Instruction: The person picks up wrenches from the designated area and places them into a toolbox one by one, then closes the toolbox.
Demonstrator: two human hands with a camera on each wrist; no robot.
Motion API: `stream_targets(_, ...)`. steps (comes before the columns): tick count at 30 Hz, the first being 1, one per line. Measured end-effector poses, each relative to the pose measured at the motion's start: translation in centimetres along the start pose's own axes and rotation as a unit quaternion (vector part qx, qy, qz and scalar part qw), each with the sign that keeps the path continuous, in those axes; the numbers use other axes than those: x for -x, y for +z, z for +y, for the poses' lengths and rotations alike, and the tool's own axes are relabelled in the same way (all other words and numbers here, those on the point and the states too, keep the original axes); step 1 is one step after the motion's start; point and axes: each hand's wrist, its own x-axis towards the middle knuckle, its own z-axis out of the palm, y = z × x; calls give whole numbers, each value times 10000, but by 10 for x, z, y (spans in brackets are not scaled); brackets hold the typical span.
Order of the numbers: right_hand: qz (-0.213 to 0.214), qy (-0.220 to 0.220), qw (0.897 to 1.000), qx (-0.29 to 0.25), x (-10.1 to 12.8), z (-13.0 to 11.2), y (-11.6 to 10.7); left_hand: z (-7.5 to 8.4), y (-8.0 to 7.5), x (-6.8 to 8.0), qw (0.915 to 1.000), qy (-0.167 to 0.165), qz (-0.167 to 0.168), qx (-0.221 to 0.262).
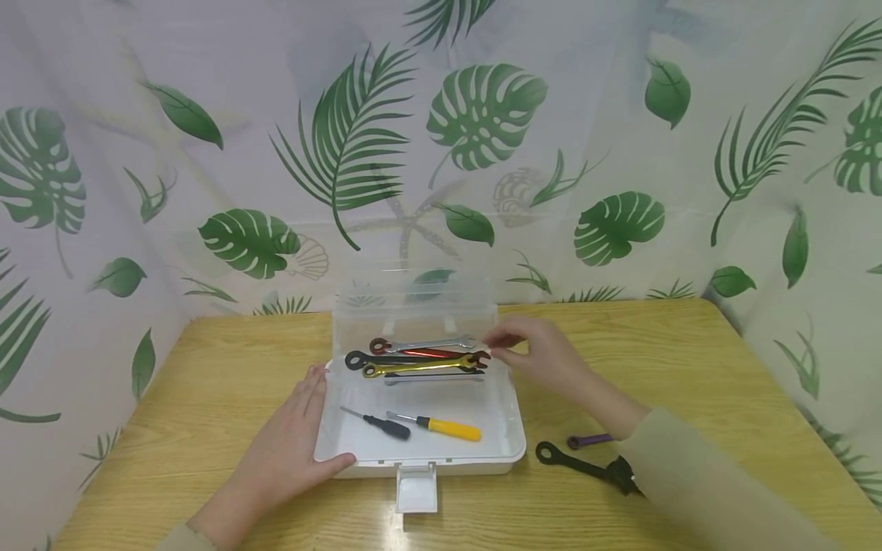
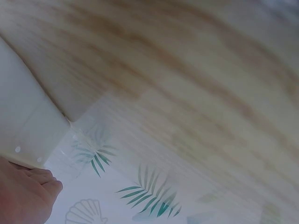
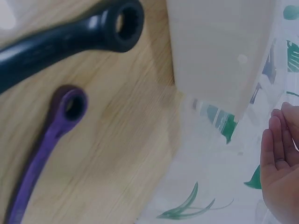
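A white plastic box point(image 1: 513, 428) with its clear lid point(image 1: 413, 306) raised stands mid-table. Inside lie several wrenches, among them a silver one point(image 1: 430, 343), a red one point(image 1: 434, 353) and a gold one point(image 1: 420, 367), plus a black-handled screwdriver point(image 1: 386, 426) and a yellow-handled one point(image 1: 444, 428). My left hand point(image 1: 296, 436) lies flat against the box's left front corner, thumb on the front rim. My right hand point(image 1: 534, 356) reaches to the box's rear right, fingertips by the wrench ends and the lid's edge. In the right wrist view the right hand point(image 3: 280, 168) holds nothing, its fingers nearly straight.
A black wrench point(image 1: 572, 463) and a purple wrench point(image 1: 589, 440) lie on the wooden table point(image 1: 207, 367) right of the box, under my right forearm; both wrenches, black point(image 3: 70, 37) and purple point(image 3: 51, 135), show close up. A leaf-print curtain surrounds the table. The box's latch point(image 1: 416, 487) hangs over the front.
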Motion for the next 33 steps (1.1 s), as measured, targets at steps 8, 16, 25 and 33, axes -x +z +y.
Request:
stream_targets(8,45,178,9997,154,12,9,-10,-1,0,1,10000,23,67,17)
stream_targets(16,165,341,9990,239,23,18,-18,0,-1,0,9999,46,97,43)
stream_targets(25,202,543,9978,307,33,32,-24,1,-2,0,9999,56,89,52)
stream_targets(33,263,677,9966,393,46,43,-33,0,-1,0,10000,13,65,48)
